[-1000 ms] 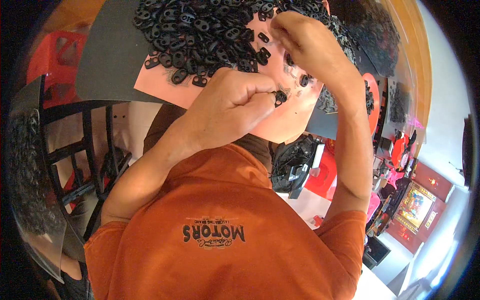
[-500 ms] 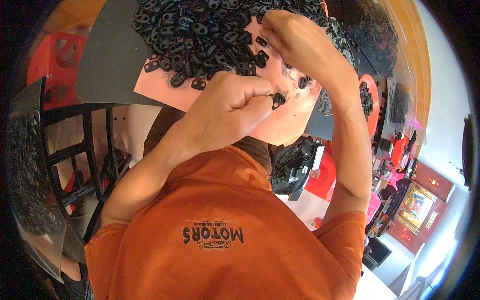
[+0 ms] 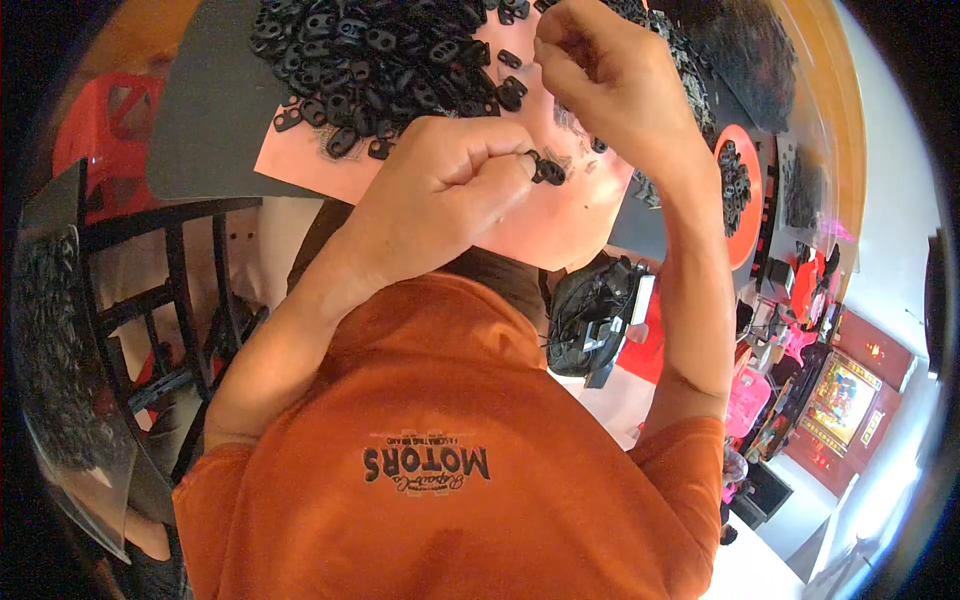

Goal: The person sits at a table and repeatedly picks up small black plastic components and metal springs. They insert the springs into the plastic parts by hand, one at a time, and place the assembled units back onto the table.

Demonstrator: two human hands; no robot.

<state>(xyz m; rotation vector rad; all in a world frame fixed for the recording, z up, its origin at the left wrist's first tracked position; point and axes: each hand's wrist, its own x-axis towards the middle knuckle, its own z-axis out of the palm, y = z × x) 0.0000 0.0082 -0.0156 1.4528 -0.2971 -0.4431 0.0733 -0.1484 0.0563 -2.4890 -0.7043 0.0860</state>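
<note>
My left hand (image 3: 445, 185) is closed, its thumb and forefinger pinching a small black two-hole cord lock (image 3: 548, 171) above the pink sheet (image 3: 560, 225). My right hand (image 3: 615, 80) is raised beyond it and to the right, fingers curled together. Whatever sits between those fingertips, if anything, is too small to make out. A large heap of similar black cord locks (image 3: 370, 55) lies on the far left part of the sheet. A few loose ones, such as a single cord lock (image 3: 510, 59), rest between the heap and my right hand.
Small grey bits (image 3: 563, 120) are scattered near my right hand. To the right, an orange-red tray (image 3: 750, 215) holds more black pieces. A dark table surface (image 3: 200, 120) extends left. Red stools (image 3: 105, 130) and a black metal frame (image 3: 170, 260) stand at the left.
My right hand has lifted away from the heap's edge and turned, its curled fingers now showing. The left hand still pinches the cord lock, and the view has shifted slightly.
</note>
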